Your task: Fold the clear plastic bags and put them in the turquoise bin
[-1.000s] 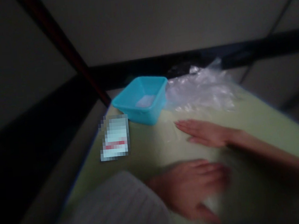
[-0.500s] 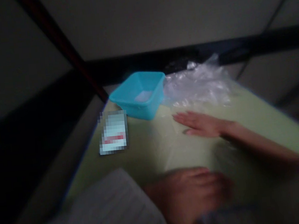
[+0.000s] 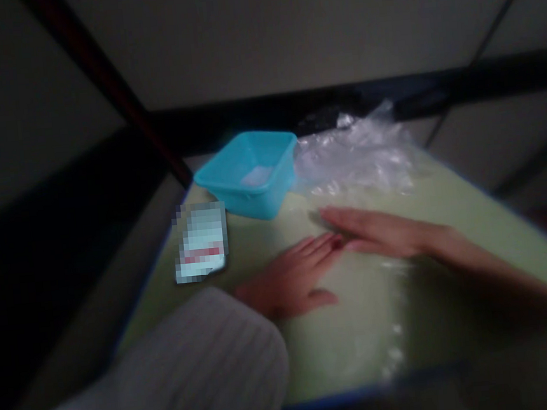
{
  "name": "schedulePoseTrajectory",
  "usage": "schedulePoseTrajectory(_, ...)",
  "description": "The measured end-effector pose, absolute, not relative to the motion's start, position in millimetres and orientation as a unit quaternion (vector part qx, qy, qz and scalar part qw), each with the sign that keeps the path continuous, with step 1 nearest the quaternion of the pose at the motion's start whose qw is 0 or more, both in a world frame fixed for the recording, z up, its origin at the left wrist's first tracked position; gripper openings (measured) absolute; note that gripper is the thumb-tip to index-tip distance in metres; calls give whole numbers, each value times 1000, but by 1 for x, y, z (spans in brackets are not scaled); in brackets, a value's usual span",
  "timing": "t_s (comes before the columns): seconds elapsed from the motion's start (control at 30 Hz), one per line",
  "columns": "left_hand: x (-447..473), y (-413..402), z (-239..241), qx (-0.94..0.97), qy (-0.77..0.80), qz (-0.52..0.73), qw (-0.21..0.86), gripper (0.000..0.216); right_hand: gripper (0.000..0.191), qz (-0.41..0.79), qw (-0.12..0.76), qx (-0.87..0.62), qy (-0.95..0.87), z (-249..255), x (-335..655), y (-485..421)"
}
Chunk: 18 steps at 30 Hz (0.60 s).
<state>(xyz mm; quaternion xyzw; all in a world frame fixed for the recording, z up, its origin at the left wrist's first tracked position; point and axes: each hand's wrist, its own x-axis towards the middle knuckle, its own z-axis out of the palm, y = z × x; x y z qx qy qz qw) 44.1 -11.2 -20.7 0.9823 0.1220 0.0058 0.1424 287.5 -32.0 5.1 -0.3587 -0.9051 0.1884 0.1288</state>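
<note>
My left hand (image 3: 292, 277) lies flat over the yellow-green tabletop, fingers stretched toward the right. Beneath it a clear plastic bag or sheet (image 3: 361, 331) is spread, its crinkled right edge catching the light. My right hand (image 3: 378, 229) is at the sheet's far side, palm down with fingers extended and the thumb apart. The fingertips of the left hand come close to the right thumb; whether they touch I cannot tell. Neither hand grips anything visible.
A turquoise plastic basin (image 3: 258, 200) with something whitish inside stands at the far left. To its right lies a heap of crumpled clear plastic (image 3: 360, 159). A pale, pixelated flat packet (image 3: 202, 240) rests near the left edge. The table (image 3: 466, 213) has a blue rim.
My left hand has moved away from the near edge, forward and left, and now lies flat on the plastic. The right hand stays about where it was, turned slightly more edge-on.
</note>
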Motion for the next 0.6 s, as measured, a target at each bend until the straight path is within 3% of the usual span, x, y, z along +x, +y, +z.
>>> schedulePoseTrajectory(0.2, 38, 3, -20, 985, 102, 15, 140, 79, 106, 188, 92, -356, -911, -4, 311, -25)
schedulePoseTrajectory(0.37, 37, 4, -23, 986, 97, 19, 130, 78, 116, 191, 50, -459, -866, 9, 338, -25)
schedulePoseTrajectory(0.43, 38, 5, -24, 988, 98, 19, 121, 79, 104, 190, 48, -496, -846, 21, 343, -28)
schedulePoseTrajectory(0.6, 39, -1, -18, 989, 119, 25, 80, 83, 36, 321, -20, -517, -793, 41, 338, -36)
